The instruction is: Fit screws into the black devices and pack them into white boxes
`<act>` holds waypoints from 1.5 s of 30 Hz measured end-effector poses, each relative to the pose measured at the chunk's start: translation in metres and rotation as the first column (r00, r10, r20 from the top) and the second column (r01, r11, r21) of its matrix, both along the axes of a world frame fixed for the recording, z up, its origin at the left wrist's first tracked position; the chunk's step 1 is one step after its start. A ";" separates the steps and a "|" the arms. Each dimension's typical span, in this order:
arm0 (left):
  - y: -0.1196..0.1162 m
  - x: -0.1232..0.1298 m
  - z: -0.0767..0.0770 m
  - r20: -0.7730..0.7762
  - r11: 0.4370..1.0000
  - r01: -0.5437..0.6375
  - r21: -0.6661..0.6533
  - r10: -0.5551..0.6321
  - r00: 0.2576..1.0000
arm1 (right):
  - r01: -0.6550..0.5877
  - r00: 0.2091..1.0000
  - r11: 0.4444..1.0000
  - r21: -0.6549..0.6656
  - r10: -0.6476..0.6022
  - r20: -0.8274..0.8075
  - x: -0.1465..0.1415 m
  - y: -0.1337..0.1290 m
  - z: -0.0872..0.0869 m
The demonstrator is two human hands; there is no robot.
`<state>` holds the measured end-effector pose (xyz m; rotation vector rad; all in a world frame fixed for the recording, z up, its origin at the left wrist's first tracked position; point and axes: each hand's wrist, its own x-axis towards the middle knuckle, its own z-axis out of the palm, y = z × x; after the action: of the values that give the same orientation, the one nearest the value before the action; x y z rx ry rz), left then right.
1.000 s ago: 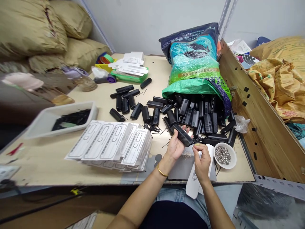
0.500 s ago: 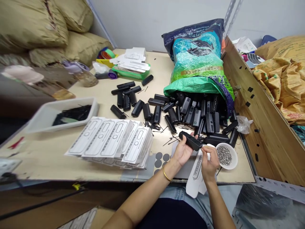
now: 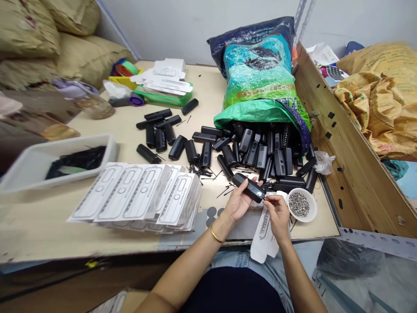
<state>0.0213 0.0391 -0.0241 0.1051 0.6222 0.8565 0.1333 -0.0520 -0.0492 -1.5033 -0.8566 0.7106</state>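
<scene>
My left hand (image 3: 239,202) is closed round a black oblong plastic case (image 3: 251,190). Its upturned face carries a smooth panel with a light round spot. At the near right end of that case, my right hand (image 3: 277,215) pinches with thumb and forefinger. Whatever sits in that pinch is too small to make out. Under the right hand lies an unfolded white printed carton (image 3: 261,237). Just right of it stands a white bowl (image 3: 312,212) full of small metal parts (image 3: 299,204). Loose black cases (image 3: 261,156) lie beyond both hands, with thin black sticks scattered among them.
A colourful sack (image 3: 257,82) lies at the back, cases spilling from its mouth. Stacked printed boxes (image 3: 137,191) stand left of my hands, beside a white tub (image 3: 112,150) of black pieces. A green tray (image 3: 163,98) holds flat cartons. A wooden board (image 3: 352,156) borders the right side.
The case in my left hand has turned, so its face with the light spot now shows. Both hands stay at the case. The whole scene has shifted left in view.
</scene>
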 end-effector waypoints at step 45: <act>0.047 0.001 -0.002 -0.608 0.570 0.302 0.764 0.483 0.630 | -0.301 0.329 0.634 -0.712 0.770 0.547 0.094 0.043 0.031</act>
<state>0.0228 0.0860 -0.0265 1.4349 0.9994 1.1687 0.2277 -0.0089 -0.0180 -2.0659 -2.1958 0.7269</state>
